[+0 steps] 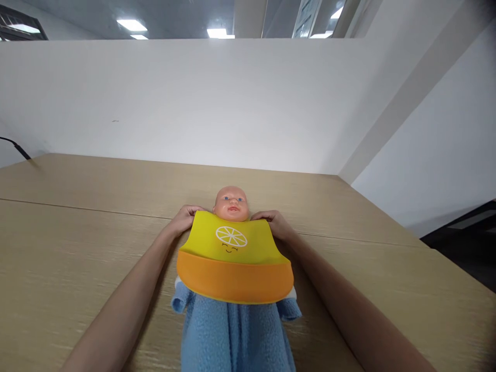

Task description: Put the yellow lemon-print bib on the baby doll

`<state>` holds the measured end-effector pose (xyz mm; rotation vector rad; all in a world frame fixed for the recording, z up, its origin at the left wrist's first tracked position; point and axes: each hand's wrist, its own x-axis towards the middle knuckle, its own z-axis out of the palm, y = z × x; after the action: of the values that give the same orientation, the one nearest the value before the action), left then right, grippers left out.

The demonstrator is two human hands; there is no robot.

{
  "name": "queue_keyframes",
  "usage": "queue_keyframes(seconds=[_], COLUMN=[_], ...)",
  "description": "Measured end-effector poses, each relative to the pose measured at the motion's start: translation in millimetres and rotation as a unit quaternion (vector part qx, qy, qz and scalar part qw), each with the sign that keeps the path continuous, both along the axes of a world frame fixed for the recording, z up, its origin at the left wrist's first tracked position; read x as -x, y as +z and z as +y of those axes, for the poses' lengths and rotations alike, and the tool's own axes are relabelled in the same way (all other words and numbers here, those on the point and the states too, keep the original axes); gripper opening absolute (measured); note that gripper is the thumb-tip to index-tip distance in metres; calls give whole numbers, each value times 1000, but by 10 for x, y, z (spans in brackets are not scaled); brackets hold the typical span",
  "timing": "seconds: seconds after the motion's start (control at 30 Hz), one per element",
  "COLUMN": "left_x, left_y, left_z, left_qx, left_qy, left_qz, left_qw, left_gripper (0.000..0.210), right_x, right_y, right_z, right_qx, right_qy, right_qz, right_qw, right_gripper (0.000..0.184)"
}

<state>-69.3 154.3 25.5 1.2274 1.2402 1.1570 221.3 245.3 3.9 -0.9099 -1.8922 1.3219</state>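
Observation:
A baby doll [231,203] in a blue fleecy outfit [236,336] lies face up on the table. Across its chest spreads a yellow bib [205,235] with a white citrus slice, a smiling face and an orange catch pocket [235,276]. My left hand [186,218] grips the bib's upper left corner, its fingertips tucked behind the edge beside the doll's neck. At the upper right corner, my right hand [272,222] is closed on the bib, fingers reaching toward the neck. The bib's neck straps are hidden.
The wooden table [96,237] has a seam running across it and meets a white partition [217,103] at the back. A black cable [17,147] shows at the far left. Past the right edge is a dark object [465,237].

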Motion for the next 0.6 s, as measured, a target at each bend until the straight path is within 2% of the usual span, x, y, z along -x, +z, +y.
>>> queue_keyframes(seconds=[0.2, 0.43, 0.6], left_x=[19, -39, -76], left_y=[-18, 11, 38], left_z=[24, 32, -10], left_qx=[8, 20, 16], left_qy=[-5, 6, 12], left_qz=[17, 10, 9], left_qw=[1000, 1000, 1000], left_gripper=[17, 15, 13], right_x=[1, 14, 28], right_y=[58, 148, 91], right_z=[-32, -123, -92], right_qx=[7, 29, 14], right_qy=[30, 32, 5], right_qz=[-6, -14, -9], right_qw=[999, 999, 1000], right_gripper=[21, 22, 21])
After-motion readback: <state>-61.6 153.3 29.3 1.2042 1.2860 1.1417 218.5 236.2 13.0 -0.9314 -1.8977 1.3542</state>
